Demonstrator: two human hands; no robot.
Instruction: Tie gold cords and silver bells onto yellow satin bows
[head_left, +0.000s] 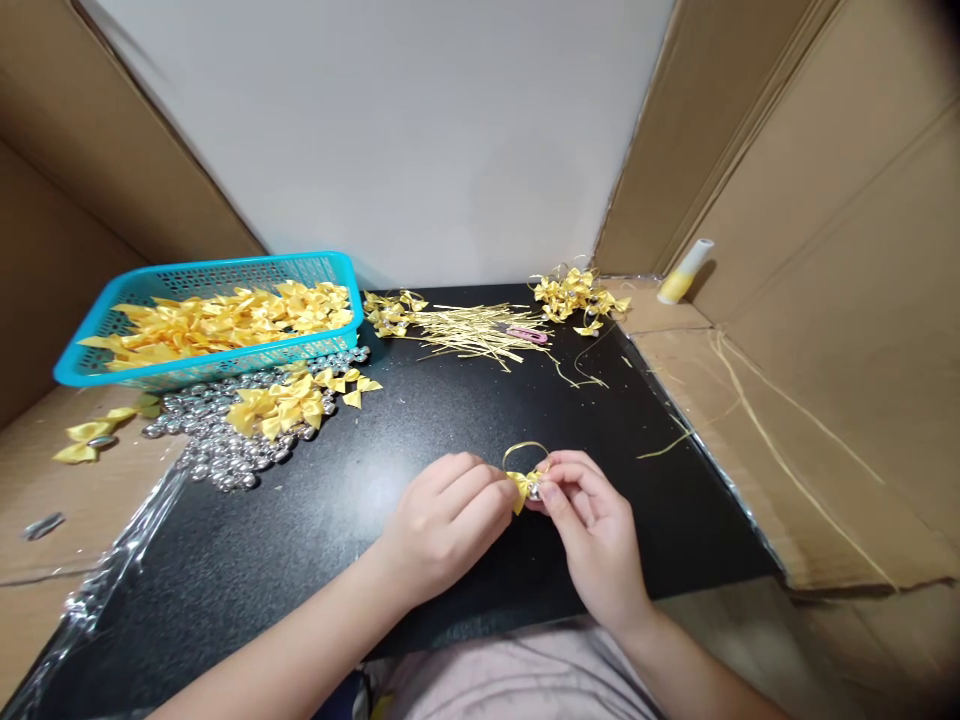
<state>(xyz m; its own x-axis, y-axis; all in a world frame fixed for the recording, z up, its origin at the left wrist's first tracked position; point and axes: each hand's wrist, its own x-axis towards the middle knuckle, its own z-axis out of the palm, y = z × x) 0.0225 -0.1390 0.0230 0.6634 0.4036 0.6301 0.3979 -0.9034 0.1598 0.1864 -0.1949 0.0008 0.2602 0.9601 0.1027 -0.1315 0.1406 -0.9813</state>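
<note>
Between my two hands, low over the front of the black table [330,540], is a small yellow ribbon bow [520,488] with a silver bell [534,490] at its middle. A thin gold cord [525,445] loops up from the bow. My left hand [454,515] is closed, its fingertips on the bow's left side. My right hand [592,525] pinches the right side by the bell, thumb and fingers together. The fingertips hide part of the bow and the cord's ends.
A blue basket [345,290] of yellow bows stands at the back left, with silver bells [217,430] and loose bows [289,400] before it. Gold cords [480,332] and a pink clip [527,335] lie at the back, beside belled bows [574,295]. Cardboard walls [847,250] flank the table.
</note>
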